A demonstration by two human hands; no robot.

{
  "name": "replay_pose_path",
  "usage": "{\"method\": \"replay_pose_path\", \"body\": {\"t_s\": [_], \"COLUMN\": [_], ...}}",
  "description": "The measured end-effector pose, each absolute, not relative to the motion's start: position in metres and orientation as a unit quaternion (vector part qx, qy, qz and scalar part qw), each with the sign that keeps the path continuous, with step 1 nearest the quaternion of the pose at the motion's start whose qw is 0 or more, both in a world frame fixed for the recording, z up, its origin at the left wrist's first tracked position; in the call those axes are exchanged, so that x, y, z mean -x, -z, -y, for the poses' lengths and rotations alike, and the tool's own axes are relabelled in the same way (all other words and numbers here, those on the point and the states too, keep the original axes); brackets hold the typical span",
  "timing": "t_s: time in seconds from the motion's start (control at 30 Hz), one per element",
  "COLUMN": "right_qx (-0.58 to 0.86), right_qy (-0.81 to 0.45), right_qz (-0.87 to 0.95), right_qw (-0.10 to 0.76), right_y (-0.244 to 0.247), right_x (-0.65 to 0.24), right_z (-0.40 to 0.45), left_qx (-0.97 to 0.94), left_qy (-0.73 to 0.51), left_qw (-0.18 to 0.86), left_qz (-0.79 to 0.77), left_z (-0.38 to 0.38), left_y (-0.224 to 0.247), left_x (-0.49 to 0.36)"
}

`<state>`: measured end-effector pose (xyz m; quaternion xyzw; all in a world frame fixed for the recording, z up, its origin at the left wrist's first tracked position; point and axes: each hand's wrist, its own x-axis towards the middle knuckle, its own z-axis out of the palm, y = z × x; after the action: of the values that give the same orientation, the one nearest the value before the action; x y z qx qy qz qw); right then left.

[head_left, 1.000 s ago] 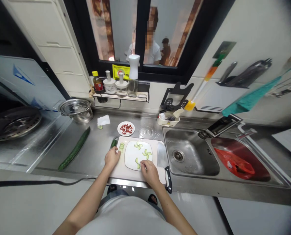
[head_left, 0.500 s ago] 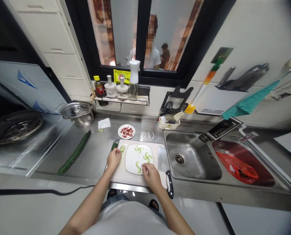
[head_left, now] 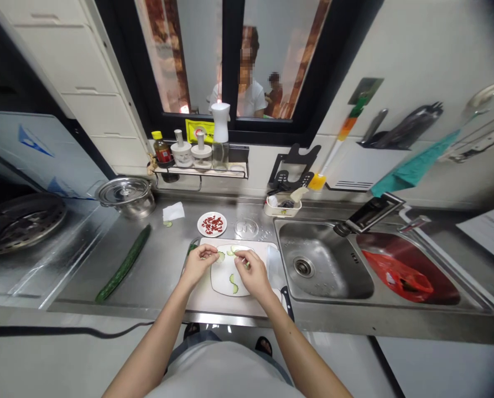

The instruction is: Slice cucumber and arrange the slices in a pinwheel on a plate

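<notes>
My left hand pinches a thin cucumber slice over the left side of a white, squarish plate. My right hand is above the plate's right side, fingertips pinched together near some slices at the far edge; whatever they hold, if anything, is too small to make out. Cut cucumber slices lie in a curve at the plate's near part. The plate rests on a pale cutting board. A dark green cucumber piece shows at the board's far left corner, partly behind my left hand.
A knife lies along the board's right edge, beside the sink. Behind the board stands a small plate of chopped red pieces. To the left are a whole cucumber, a white tissue and a lidded pot.
My left hand has moved from the board's left side over the plate with a cucumber slice. My right hand has moved from the near slices up to the plate's far right part.
</notes>
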<state>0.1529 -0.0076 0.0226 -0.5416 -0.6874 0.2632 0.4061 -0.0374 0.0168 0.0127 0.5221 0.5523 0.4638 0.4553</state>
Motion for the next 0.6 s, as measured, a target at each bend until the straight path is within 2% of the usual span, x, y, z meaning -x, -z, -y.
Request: {"method": "replay_pose_path", "body": {"t_s": [0.2,0.4,0.47,0.6], "right_qx": [0.513,0.521,0.528,0.529], "right_qy": [-0.307,-0.318,-0.317,-0.305], "right_qz": [0.699,0.67,0.658,0.656], "right_qw": [0.392,0.422,0.434,0.444], "right_y": [-0.037,-0.033,-0.034,-0.037], "right_x": [-0.142,-0.144,-0.146,-0.149], "right_z": [-0.002,-0.003,-0.004,-0.004], "left_qx": [-0.582,-0.501,-0.453,-0.349], "left_qy": [-0.456,-0.484,-0.469,-0.389], "left_qw": [0.453,0.492,0.532,0.68], "left_qz": [-0.499,-0.523,-0.54,-0.515], "left_z": [-0.005,-0.005,-0.002,0.003], "left_y": [-0.043,-0.036,-0.033,-0.031], "left_x": [0.021,0.015,0.015,0.011]}}
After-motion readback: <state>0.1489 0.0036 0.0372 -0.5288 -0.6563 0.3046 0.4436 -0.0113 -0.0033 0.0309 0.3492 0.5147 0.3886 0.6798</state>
